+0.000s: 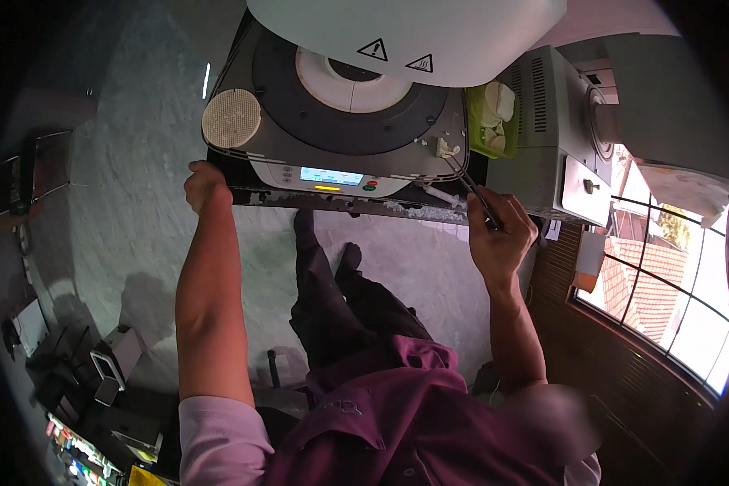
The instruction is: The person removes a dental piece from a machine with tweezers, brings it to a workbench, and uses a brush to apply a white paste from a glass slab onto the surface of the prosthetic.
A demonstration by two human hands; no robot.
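beside the front left corner of a grey-topped machine (267, 142), the left hand (207, 186) curled, on what i couldn't tell; the right hand (500, 233) pinched slim tweezers (471, 186), tips at a jagged, off-white lump (443, 148) near the front right corner.

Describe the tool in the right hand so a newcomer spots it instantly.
Find the big white-hooded machine with the lit screen, then its front right corner. There the right hand holds slim tweezers, tips near a pale chunk. Unlike the whitish stick-like piece beside them, they are dark with thin silvery ends.
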